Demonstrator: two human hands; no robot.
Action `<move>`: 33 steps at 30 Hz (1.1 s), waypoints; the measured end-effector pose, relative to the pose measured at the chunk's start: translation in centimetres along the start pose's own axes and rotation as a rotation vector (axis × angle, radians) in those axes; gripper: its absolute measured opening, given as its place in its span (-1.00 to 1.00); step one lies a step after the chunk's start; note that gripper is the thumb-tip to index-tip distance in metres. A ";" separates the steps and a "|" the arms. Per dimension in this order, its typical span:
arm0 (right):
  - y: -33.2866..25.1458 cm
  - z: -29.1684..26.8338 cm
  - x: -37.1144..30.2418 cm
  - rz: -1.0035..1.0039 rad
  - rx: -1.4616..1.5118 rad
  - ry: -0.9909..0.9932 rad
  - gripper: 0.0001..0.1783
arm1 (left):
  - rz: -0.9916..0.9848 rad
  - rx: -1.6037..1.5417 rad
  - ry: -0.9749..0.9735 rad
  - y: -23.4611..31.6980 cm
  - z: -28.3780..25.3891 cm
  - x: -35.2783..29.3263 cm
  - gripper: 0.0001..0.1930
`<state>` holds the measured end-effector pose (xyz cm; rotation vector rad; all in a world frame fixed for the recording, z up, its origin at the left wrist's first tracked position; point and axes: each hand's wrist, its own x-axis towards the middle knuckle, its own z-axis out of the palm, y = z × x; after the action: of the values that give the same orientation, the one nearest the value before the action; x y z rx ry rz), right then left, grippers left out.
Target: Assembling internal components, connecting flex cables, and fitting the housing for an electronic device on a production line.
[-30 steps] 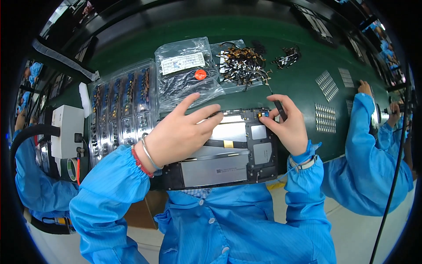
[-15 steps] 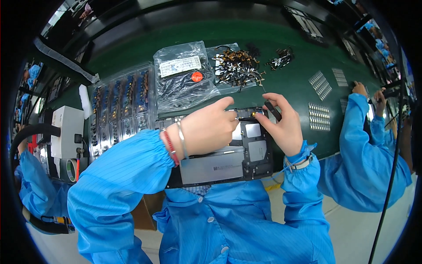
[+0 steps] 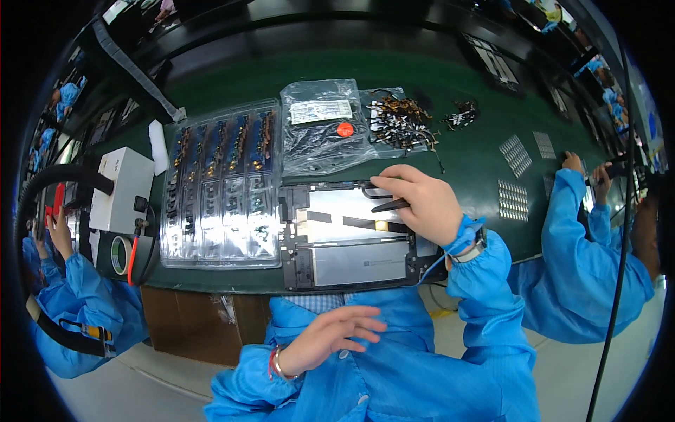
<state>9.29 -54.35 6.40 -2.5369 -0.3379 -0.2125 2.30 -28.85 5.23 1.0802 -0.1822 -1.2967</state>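
An opened tablet point(image 3: 290, 247) lies at the table's front edge, with silver plates, black strips and a wide grey battery point(image 3: 355, 264) showing inside. Over its right half is my right hand point(image 3: 425, 204), fingers closed around black tweezers point(image 3: 390, 205) whose tips point left above the silver plate. The palm hides the tablet's upper right corner. My left hand point(image 3: 334, 337) hovers in front of my body, below the tablet's near edge. Its fingers are spread and hold nothing.
Clear trays of small circuit boards point(image 3: 221, 169) lie left of the tablet. Behind it are a plastic bag point(image 3: 327, 151), a heap of cable parts point(image 3: 401, 123) and a smaller pile point(image 3: 460, 116). A white box point(image 3: 123, 190) with a hose stands left; a co-worker's sleeve point(image 3: 562, 218) is at right.
My left hand has drawn back from the tablet toward my body and opened. My right hand has moved left over the tablet with the tweezers. The view has shifted slightly.
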 end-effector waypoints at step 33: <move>-6.5 -5.3 -2.9 0.031 0.405 0.367 -0.51 | 0.910 0.486 0.439 4.0 7.2 4.6 -0.36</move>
<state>4.26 -52.62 13.46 -2.0516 -0.1746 -0.5313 1.85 -37.00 9.93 1.4208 -0.5953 -0.1822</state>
